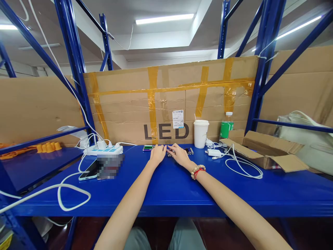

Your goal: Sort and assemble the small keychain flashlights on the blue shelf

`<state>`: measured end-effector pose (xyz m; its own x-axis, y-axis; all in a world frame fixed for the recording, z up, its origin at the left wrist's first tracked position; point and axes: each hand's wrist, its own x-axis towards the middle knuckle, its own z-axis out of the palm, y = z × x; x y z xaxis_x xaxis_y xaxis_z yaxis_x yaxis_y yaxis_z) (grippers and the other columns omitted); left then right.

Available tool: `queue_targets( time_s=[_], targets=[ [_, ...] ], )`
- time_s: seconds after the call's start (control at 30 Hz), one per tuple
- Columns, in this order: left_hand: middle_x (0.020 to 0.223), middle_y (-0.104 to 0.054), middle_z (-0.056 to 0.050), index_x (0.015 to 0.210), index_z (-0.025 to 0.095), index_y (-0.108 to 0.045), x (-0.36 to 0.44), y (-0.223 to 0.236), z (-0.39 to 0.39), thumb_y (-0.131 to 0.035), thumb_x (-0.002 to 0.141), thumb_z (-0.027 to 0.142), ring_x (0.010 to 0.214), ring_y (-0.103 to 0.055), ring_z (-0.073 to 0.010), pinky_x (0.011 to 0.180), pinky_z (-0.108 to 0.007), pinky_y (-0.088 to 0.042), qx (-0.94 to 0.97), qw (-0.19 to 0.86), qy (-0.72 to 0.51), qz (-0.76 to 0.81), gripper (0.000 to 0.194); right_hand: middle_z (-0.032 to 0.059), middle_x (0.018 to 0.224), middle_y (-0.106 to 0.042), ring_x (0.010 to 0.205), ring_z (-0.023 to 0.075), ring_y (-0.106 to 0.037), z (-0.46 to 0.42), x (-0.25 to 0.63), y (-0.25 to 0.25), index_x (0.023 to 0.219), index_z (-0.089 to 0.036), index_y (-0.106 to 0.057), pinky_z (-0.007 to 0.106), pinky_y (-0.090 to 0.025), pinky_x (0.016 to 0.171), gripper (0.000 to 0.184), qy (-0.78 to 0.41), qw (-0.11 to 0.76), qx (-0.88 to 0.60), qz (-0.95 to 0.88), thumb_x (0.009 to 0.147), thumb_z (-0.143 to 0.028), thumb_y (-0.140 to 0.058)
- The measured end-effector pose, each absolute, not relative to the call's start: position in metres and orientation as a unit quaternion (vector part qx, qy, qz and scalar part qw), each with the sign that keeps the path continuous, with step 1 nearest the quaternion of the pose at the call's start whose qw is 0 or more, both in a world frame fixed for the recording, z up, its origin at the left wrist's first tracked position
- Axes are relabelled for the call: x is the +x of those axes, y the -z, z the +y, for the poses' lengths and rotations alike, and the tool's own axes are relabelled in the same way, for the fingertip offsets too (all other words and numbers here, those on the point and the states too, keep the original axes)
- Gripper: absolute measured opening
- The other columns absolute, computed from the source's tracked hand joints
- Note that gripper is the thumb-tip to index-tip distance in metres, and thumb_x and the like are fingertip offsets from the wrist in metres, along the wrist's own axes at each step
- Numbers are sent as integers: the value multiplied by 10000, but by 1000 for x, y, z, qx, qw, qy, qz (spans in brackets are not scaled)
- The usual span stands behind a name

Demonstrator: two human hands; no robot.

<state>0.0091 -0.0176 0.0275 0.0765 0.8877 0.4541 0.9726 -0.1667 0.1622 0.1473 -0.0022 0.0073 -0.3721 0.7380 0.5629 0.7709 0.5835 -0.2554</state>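
Note:
My left hand [157, 155] rests at the back of the blue table, its fingers bent and close together. Just left of it lie a few thin pen-like sticks [148, 148], green and purple. My right hand [180, 155] reaches in from the other side, with thumb and fingers drawn together over small dark, shiny pieces [170, 153]. The two hands nearly meet at the fingertips, and what they hold is too small or hidden to name. More short dark and metallic pieces [189, 151] lie right beside my right hand.
A white paper cup [200, 134], a green-labelled bottle [227, 125] and a white charger with cable [214, 152] stand right. Beyond is an open cardboard box [260, 149]. At left are a power strip [104, 150], a phone [89, 171] and looping cable [74, 185]. Cardboard [125, 111] walls the back.

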Motion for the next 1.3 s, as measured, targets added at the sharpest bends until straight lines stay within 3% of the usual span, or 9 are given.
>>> queue_targets(
  time_s=[0.2,0.63,0.93,1.13,1.3],
  targets=[
    [869,-645,-87,863,168,-593,11,-30,-19,-247,938,345,964,-551,-204,807,-296,-434,-735,114,224,-630,396,37,944,-637,879,155,-588,-2,146,-5,1129,-229,-608,227,-415,691,331,-6,324,-438,-838,935,-357,-373],
    [904,-585,-74,981,184,-519,14,-31,-21,-247,943,362,916,-571,-177,798,-270,-424,-717,102,230,-651,328,25,1089,-651,975,159,-586,1,144,-4,1169,-242,-588,258,-430,827,331,-71,383,-424,-818,912,-317,-393],
    [898,-565,-62,986,194,-504,14,-27,-17,-251,941,371,884,-585,-174,781,-267,-427,-722,110,263,-630,312,21,854,-663,757,148,-598,-1,142,-4,1056,-196,-639,242,-434,680,292,-96,419,-394,-812,885,-314,-433],
    [908,-593,-69,991,193,-499,17,-25,-16,-228,947,343,929,-584,-179,780,-262,-426,-725,124,243,-633,312,52,894,-643,742,141,-594,6,141,-1,1084,-171,-628,254,-448,698,297,-96,463,-409,-781,876,-294,-455],
    [923,-649,-76,975,190,-519,16,-22,-13,-196,946,342,928,-608,-198,745,-277,-434,-721,103,224,-647,359,51,943,-654,764,144,-598,4,144,-3,1130,-206,-617,254,-447,716,315,-70,416,-423,-802,889,-314,-445]
  ],
)
